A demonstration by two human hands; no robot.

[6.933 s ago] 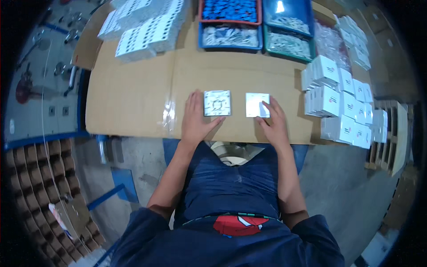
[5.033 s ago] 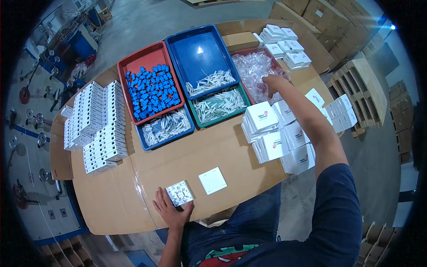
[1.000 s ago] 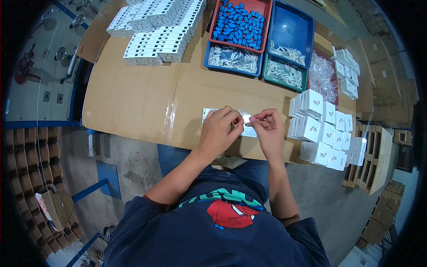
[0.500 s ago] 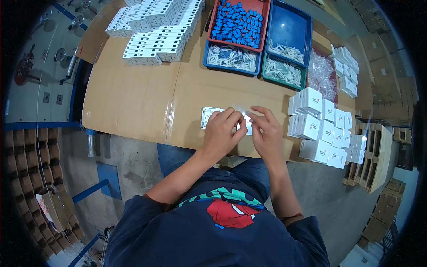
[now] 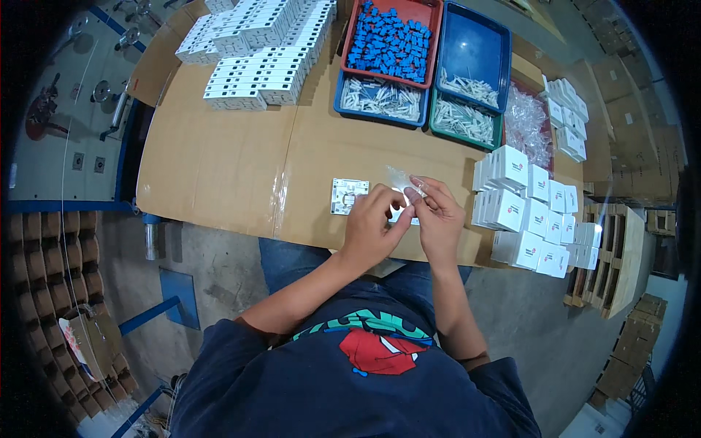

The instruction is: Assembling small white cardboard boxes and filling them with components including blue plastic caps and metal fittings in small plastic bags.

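Note:
A small clear plastic bag (image 5: 398, 177) is pinched between the thumb and fingers of my right hand (image 5: 441, 219), its loose end sticking up toward the far side. Close beside it, my left hand (image 5: 374, 225) is closed, fingers curled and thumb meeting the right fingertips. Whatever lies in the left fingertips is hidden. A square white switch-like frame (image 5: 349, 196) with a worked inner side lies flat on the cardboard, just left of my left hand. Under and between the hands shows part of a white flat piece (image 5: 404, 214), mostly covered.
Stacks of white units (image 5: 255, 80) stand at far left. Beyond the hands are a red tray (image 5: 437, 44) of blue parts, blue (image 5: 505, 44) and green (image 5: 501, 135) trays of pale slim pieces, and a heap of clear bags (image 5: 527, 124). White boxes (image 5: 509, 208) stand at right.
My hands have come together and the right fingers have closed on the bag, which now stands out more. My left hand has shifted slightly right, uncovering more of the white frame.

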